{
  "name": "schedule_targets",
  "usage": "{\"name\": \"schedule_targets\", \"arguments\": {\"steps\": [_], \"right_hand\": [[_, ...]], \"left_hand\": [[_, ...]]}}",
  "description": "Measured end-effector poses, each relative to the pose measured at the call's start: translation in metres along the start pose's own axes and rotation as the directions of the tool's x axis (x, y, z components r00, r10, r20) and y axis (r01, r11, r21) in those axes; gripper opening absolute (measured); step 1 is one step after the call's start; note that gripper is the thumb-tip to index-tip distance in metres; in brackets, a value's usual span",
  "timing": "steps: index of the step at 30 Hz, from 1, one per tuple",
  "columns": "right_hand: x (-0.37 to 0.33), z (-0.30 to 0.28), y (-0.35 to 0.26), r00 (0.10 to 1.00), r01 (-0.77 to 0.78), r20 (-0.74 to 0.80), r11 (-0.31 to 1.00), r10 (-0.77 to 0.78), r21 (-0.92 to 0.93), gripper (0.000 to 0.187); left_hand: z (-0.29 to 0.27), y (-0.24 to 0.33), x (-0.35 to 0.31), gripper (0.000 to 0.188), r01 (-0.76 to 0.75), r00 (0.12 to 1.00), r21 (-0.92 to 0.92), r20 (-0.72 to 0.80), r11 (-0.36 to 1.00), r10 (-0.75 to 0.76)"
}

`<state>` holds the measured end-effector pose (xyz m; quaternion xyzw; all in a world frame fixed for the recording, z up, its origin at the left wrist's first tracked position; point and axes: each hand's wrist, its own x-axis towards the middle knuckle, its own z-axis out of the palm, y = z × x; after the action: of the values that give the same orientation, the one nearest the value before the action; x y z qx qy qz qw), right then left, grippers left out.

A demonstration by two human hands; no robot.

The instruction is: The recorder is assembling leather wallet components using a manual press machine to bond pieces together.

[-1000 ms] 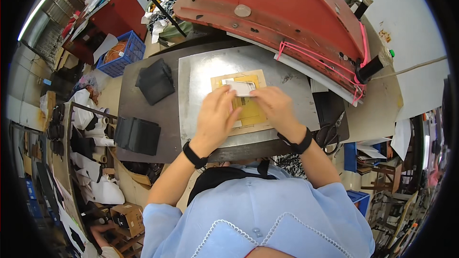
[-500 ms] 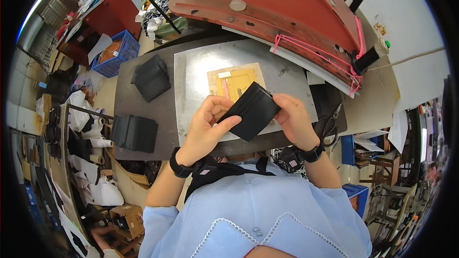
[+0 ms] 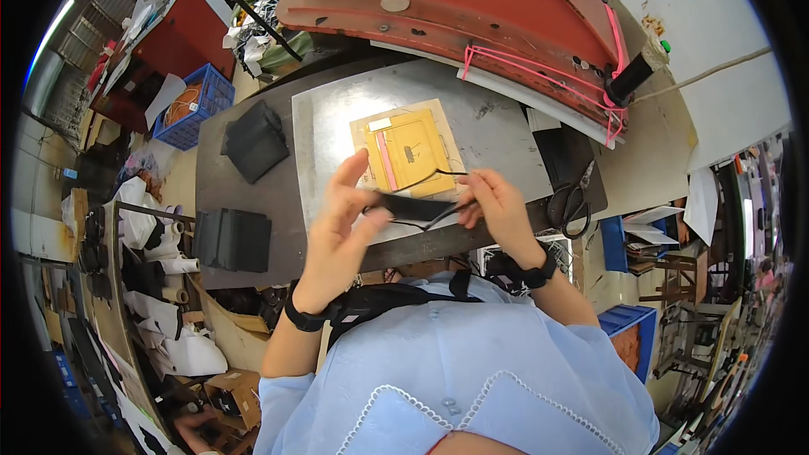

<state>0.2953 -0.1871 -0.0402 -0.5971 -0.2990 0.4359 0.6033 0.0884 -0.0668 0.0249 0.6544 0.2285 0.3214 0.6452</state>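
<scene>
My left hand (image 3: 341, 215) and my right hand (image 3: 499, 206) grip the two ends of a black leather card holder (image 3: 413, 207) over the near part of a metal plate (image 3: 324, 135). Its edges bow apart, so I look down into the gap between its layers. Both hands are closed on it, with some motion blur at the fingertips. Just beyond it, a yellow cutting die (image 3: 425, 139) with a pink strip lies on a tan board (image 3: 445, 122). Two piles of black leather pieces, a far pile (image 3: 255, 141) and a near pile (image 3: 233, 239), lie to the left.
A red press machine (image 3: 472, 8) with pink cord stands across the far side. Black-handled scissors (image 3: 573, 206) lie at the table's right edge. A blue crate (image 3: 198, 105) stands beyond the far left corner. Shelves with rolls (image 3: 173, 265) line the left.
The card holder has turned from showing its flat slotted face to edge-on, its layers now bowed apart. My hands have lowered slightly, uncovering more of the yellow die.
</scene>
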Motion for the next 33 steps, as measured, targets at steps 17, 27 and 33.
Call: {"name": "schedule_targets", "arguments": {"steps": [17, 27, 33], "right_hand": [[-0.128, -0.141, 0.001, 0.975, -0.206, -0.22, 0.414, 0.014, -0.887, 0.029], [-0.011, -0.003, -0.025, 0.976, 0.202, 0.101, 0.973, -0.191, -0.108, 0.025], [-0.009, 0.032, -0.013, 0.994, 0.101, 0.035, 0.993, -0.103, 0.065, 0.02]], "left_hand": [[-0.001, -0.011, 0.025, 0.034, 0.333, 0.91, -0.119, 0.302, 0.935, -0.285], [0.002, -0.009, 0.012, 0.042, 0.272, 0.934, 0.005, 0.241, 0.962, -0.265], [-0.014, -0.016, -0.012, 0.042, 0.289, 0.943, -0.319, -0.065, 0.902, -0.326]]}}
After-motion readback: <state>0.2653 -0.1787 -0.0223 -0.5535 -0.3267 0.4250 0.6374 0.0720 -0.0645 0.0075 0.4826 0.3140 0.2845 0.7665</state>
